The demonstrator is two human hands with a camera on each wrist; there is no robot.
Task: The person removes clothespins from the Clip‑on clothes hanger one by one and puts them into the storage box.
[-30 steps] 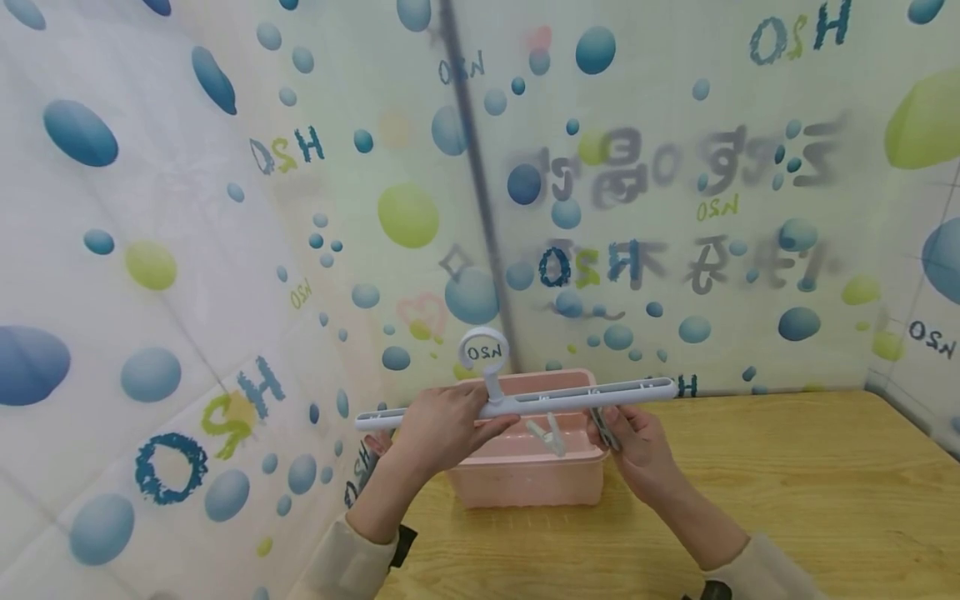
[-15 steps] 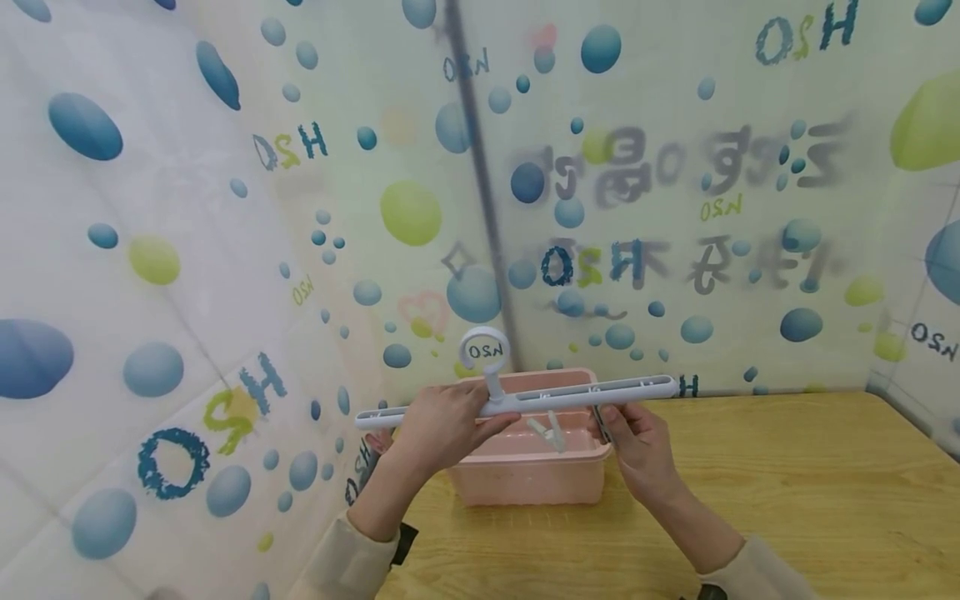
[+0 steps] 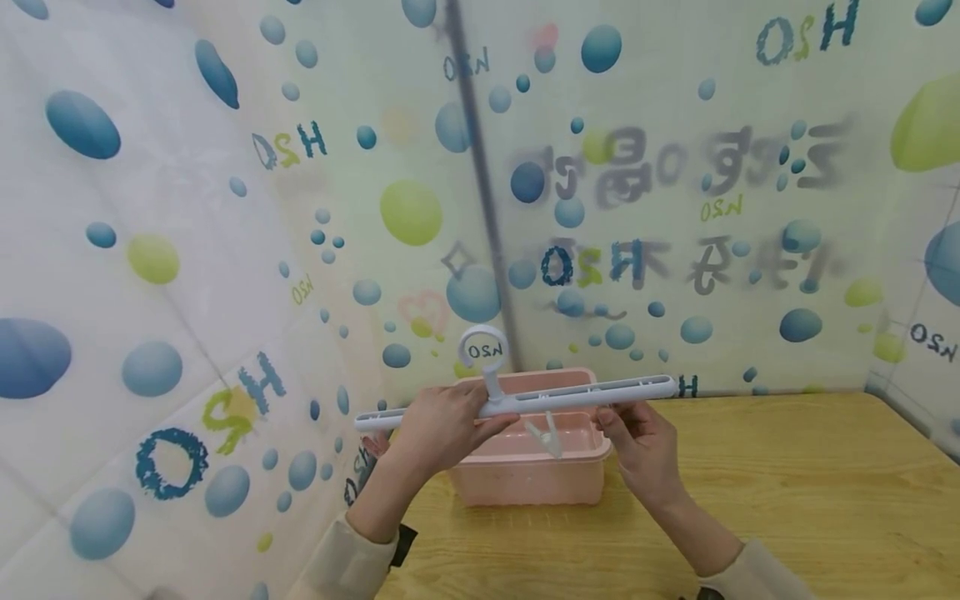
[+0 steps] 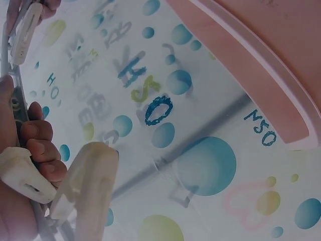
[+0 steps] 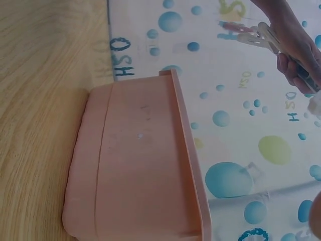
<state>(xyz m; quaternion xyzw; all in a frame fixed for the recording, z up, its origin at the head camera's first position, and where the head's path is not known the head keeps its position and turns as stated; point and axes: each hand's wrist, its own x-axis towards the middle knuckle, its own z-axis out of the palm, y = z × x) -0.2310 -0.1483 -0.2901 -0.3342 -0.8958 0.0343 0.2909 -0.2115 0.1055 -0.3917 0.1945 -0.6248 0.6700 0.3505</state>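
A pale clip hanger [image 3: 592, 395] with a round hook [image 3: 483, 350] is held up level across the head view, in front of a pink basket. My left hand [image 3: 442, 429] grips its bar just left of the hook. One white clip [image 3: 551, 437] hangs from the bar between my hands. In the left wrist view more clips [image 4: 93, 186] hang by the left hand. Under the bar's right part my right hand [image 3: 645, 446] pinches a clip with thumb and fingers, which hide most of it. In the right wrist view, further clips [image 5: 258, 37] stick out beyond the left hand.
The pink basket [image 3: 525, 483] stands on a wooden table [image 3: 810, 483] below the hanger, close to the wall. A patterned sheet [image 3: 675, 208] covers the back and left walls.
My right hand has turned slightly at the bar; the clip in its fingers showed plainly earlier and is now mostly hidden. The left hand and hanger stay almost still.
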